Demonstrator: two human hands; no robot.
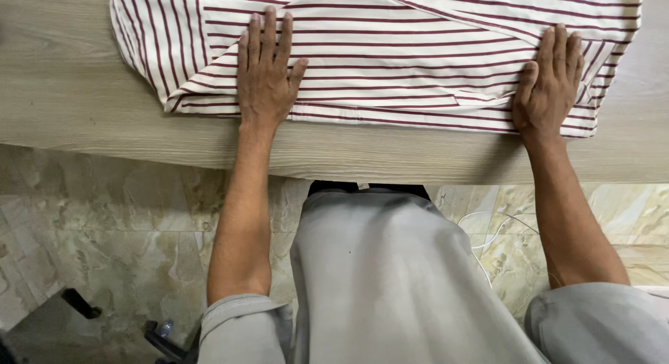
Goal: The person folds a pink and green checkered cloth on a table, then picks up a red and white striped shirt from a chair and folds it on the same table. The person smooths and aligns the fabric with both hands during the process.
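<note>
A white garment (404, 54) crossed by thin dark-red stripes lies on a table (77, 106) of pale, grey-beige wood grain. The stripes run mostly level, with a folded panel at upper right carrying them on a slant. Below the table edge, the floor (104, 224) shows marbled tiles in cream, tan and grey-green veining. The person's shirt (390, 280) is plain light grey, sleeves included. A thin white cable (488, 228) lies over the tiles, and black chair parts (83, 305) show at lower left.

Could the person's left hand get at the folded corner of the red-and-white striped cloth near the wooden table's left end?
Probably yes: the left hand lies flat on the striped cloth, and nothing lies between it and that corner.
</note>
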